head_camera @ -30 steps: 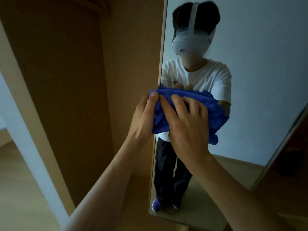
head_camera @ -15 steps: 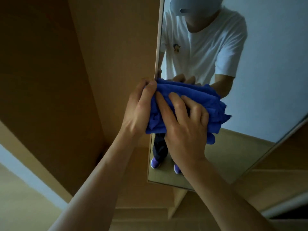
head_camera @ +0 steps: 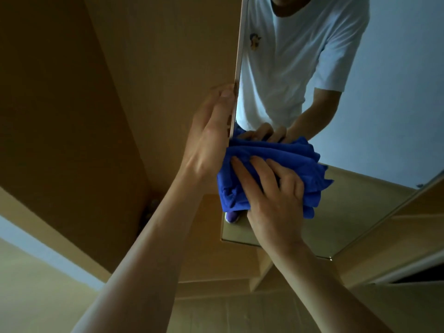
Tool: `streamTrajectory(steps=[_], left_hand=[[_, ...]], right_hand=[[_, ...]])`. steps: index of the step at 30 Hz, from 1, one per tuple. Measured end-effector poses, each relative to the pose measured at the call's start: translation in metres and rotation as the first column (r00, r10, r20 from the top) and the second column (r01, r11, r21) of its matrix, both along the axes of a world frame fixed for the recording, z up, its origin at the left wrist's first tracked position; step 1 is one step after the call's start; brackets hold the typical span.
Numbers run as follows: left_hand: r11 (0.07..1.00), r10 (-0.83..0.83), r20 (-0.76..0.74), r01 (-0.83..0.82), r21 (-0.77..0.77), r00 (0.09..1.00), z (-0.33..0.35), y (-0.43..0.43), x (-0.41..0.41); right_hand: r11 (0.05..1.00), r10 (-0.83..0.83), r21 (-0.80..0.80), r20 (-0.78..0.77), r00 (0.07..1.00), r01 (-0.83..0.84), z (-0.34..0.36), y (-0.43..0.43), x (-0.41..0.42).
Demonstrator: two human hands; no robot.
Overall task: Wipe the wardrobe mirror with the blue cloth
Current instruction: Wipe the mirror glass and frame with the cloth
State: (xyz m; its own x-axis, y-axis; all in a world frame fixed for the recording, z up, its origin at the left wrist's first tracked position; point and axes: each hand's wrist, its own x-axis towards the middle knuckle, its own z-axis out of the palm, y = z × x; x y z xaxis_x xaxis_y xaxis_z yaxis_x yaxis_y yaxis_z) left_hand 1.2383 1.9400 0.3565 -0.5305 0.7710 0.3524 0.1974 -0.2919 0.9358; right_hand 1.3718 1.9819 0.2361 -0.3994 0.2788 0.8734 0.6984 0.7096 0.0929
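Two hands up. Right hand (head_camera: 271, 188) is flat with fingers spread, pressing the blue cloth (head_camera: 276, 152) onto the mirror (head_camera: 384, 92); nothing is curled round it. Left hand (head_camera: 211, 131) lies with straight fingers along the mirror's left edge, probably steadying it. The view is dim, so I can't confirm the thumb hooks behind.

Cloth sits low on the glass, touching the left edge, above the bottom corner. It's a bunched wad, long axis roughly horizontal across the glass, right end dipping slightly, loose tails pointing right.

For this pass: even palm pressure, overlapping strokes across the wad's short axis, run right to the edges, brace the mirror against swinging.
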Motion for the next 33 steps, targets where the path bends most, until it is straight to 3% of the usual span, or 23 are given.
streamTrajectory(steps=[8, 16, 22, 27, 33], left_hand=[[0.986, -0.148, 0.096, 0.138, 0.098, 0.984, -0.013, -0.002, -0.012], [0.977, -0.101, 0.023, 0.095, 0.193, 0.995, -0.03, 0.008, -0.012], [0.981, -0.086, 0.022, 0.081, 0.177, 0.996, -0.039, 0.011, -0.013], [0.984, -0.133, -0.097, 0.143, 0.108, 0.986, -0.044, 0.005, -0.008], [0.988, -0.151, -0.022, 0.151, -0.026, 0.988, -0.078, 0.005, -0.013]], right_hand=[[1.0, 0.004, 0.002, -0.033, 0.999, -0.004, -0.036, -0.001, 0.001], [0.998, 0.041, -0.037, -0.024, 0.999, -0.041, -0.081, 0.0, 0.001], [0.992, 0.052, -0.119, 0.018, 0.998, -0.049, -0.103, -0.003, 0.005], [0.988, 0.046, -0.149, 0.062, 0.997, -0.036, -0.101, -0.004, 0.005], [0.985, 0.01, -0.175, 0.058, 0.998, 0.001, -0.097, -0.009, 0.002]])
